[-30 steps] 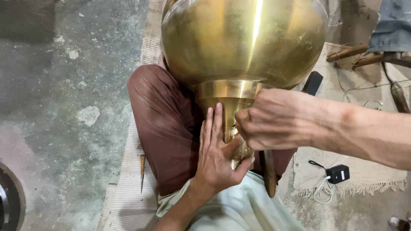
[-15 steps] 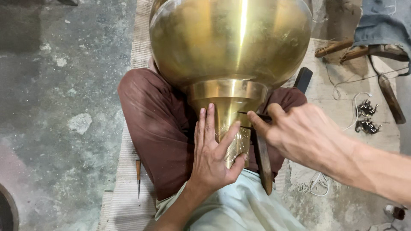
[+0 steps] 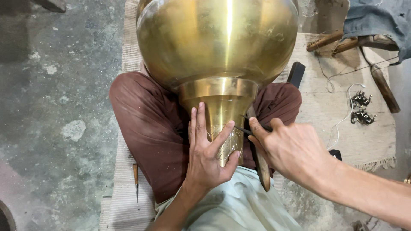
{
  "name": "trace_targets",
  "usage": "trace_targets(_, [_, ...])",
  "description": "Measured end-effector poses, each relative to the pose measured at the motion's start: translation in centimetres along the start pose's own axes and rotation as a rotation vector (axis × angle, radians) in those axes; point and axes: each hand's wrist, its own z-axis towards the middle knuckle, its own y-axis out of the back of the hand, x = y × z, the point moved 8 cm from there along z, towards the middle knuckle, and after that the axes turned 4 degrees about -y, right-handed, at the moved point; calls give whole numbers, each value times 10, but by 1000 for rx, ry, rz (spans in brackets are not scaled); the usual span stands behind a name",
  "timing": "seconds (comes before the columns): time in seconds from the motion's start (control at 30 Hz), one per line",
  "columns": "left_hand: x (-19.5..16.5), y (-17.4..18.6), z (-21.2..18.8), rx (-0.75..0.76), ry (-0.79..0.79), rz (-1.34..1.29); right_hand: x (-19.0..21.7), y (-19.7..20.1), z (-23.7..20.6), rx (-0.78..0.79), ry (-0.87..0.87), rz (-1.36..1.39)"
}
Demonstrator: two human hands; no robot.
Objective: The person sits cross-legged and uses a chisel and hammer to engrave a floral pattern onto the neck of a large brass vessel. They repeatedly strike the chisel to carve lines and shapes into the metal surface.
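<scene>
A large brass vessel (image 3: 218, 42) rests on my lap with its narrow, engraved neck (image 3: 222, 111) pointing toward me. My left hand (image 3: 209, 149) lies flat against the neck, fingers spread, thumb across the engraved band. My right hand (image 3: 291, 147) pinches a thin dark metal tool (image 3: 244, 130), its tip touching the neck beside my left thumb. A wooden-handled hammer (image 3: 262, 164) lies on my right thigh just under that hand.
I sit cross-legged on a woven mat (image 3: 124, 179) over a concrete floor (image 3: 51, 107). A small chisel (image 3: 135, 179) lies on the mat at my left. Wooden-handled tools (image 3: 376, 79), white cord and two small dark metal figures (image 3: 361, 109) sit at the right.
My right hand has drawn back from the neck toward the right and now holds the thin tool against it. The view has shifted, showing more of the right side.
</scene>
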Motion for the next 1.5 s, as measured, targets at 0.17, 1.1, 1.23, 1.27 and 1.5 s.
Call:
trace_targets(0.17, [0,-1,0,-18,-9,7,4,6,1,37,-23,84])
trace_targets(1.1, [117,-22,-72,-188,663,-884,-86,-56,17,-178,-306,1157])
trace_targets(1.23, [138,-48,-93,-105,898,-1286,-57,-170,25,-396,-253,1995])
trace_targets(1.27, [138,-48,-94,-91,902,-1340,-41,-195,28,-386,-276,2061])
trace_targets(1.5, [141,-40,-97,-51,885,-1223,54,-238,39,-79,-133,2396])
